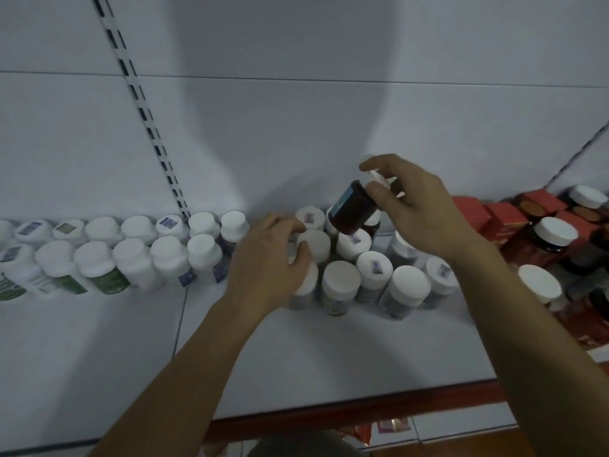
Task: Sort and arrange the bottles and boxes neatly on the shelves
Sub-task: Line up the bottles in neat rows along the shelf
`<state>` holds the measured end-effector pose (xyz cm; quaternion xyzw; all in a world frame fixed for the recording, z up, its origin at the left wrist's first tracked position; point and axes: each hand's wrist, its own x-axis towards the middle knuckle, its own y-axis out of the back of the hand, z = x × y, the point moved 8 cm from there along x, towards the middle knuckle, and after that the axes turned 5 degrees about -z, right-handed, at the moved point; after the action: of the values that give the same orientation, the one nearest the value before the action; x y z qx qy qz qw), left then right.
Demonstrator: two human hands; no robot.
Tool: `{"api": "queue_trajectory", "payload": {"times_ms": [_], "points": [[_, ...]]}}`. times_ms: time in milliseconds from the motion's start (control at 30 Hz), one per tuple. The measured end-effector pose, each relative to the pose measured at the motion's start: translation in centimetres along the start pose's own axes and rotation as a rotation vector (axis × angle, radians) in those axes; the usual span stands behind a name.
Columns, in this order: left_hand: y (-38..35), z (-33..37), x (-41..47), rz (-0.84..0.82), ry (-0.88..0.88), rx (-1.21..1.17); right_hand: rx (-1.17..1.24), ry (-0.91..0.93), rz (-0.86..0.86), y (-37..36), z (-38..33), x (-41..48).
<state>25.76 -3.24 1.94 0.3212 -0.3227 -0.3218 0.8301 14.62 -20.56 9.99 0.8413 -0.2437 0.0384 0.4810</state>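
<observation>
dark bottle [354, 209], glossy, round | right hand [425, 212] grips it | left hand [267, 258] clasps white-capped bottle [314, 245]

one wide-angle camera, worn on the head, looks forward and down onto the white shelf [296, 341] from close above. it faces the back panel [296, 127], with the shelf's red front edge [362, 408] low in frame.

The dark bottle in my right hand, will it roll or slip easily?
Probably rigid: the dark bottle keeps its shape, pinched by the right hand near its white cap. Round sides, so it likely rolls if laid down.
</observation>
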Motion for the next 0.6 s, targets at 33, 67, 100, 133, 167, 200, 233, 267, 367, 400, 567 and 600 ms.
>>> {"api": "queue_trajectory", "payload": {"times_ms": [33,67,100,133,167,200,233,267,367,400,567,600], "points": [[1.2,-1.1,-0.7,0.025,0.014,0.038,0.023,0.02,-0.012,-0.8,-0.8,0.3],[2.2,-2.3,-1.5,0.037,0.035,0.067,0.052,0.045,-0.03,-1.8,-1.7,0.7],[3.0,-3.4,-2.4,0.036,0.059,0.087,0.083,0.075,-0.055,-2.9,-2.7,1.1],[3.6,-4.5,-3.3,0.025,0.086,0.104,0.098,0.11,-0.089,-4.1,-3.8,1.4],[3.9,-5.3,-4.3,0.007,0.107,0.119,0.09,0.146,-0.128,-5.5,-4.8,1.8],[4.0,-6.1,-5.2,-0.016,0.128,0.127,0.071,0.178,-0.172,-6.9,-5.8,2.1],[3.9,-6.7,-6.0,-0.04,0.15,0.127,0.052,0.205,-0.216,-8.4,-6.6,2.4],[3.7,-7.2,-6.8,-0.06,0.176,0.119,0.035,0.223,-0.257,-9.9,-7.4,2.7],[2.8,-8.4,-8.1,-0.097,0.231,0.075,-0.036,0.223,-0.341,-14.0,-8.5,3.3],[2.4,-8.5,-8.3,-0.112,0.239,0.068,-0.054,0.211,-0.364,-15.2,-8.6,3.4],[0.6,-8.5,-7.8,-0.201,0.222,0.094,0.029,0.133,-0.423,-16.8,-8.0,3.3],[0.5,-8.4,-7.6,-0.215,0.211,0.112,0.021,0.123,-0.397,-16.0,-7.4,3.4]]}}
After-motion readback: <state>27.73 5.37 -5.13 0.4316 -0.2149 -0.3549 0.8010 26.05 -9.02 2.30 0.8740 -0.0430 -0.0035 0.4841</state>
